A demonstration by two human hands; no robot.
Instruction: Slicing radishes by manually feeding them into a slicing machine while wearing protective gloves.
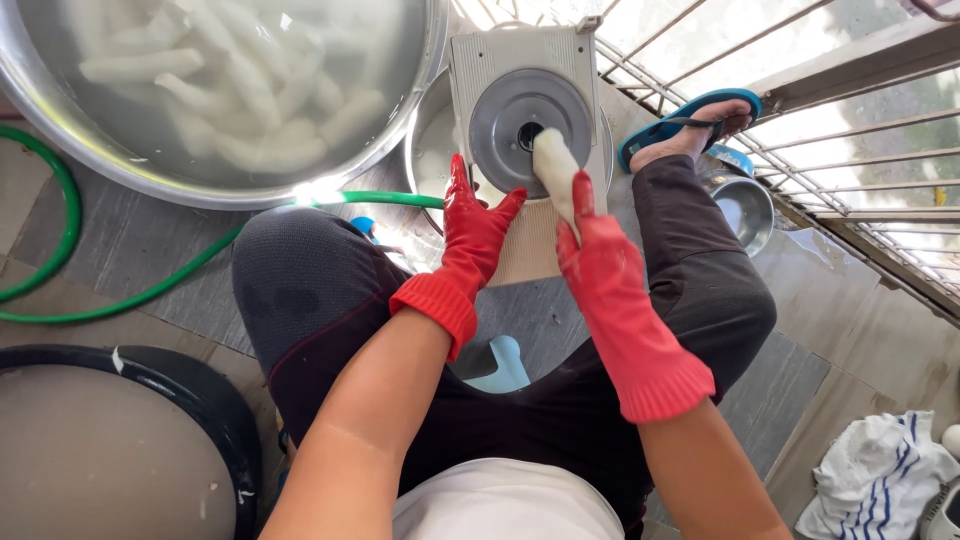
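White peeled root (pixel 553 170) in right hand (pixel 592 250), tip at slicer disc (pixel 517 115); left hand (pixel 470 230) gripping slicer edge.

A large steel basin (pixel 60 110) filled with water and pale peeled roots is seen at the upper left. A green hose (pixel 150 290) is looped across the grey tiled floor (pixel 140 245). A small steel bowl (pixel 745 210) is placed near a metal railing (pixel 860 150). A striped white cloth (pixel 875 475) is crumpled at the lower right.

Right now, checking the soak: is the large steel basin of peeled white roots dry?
No, the large steel basin holds cloudy water with the peeled white roots lying in it.
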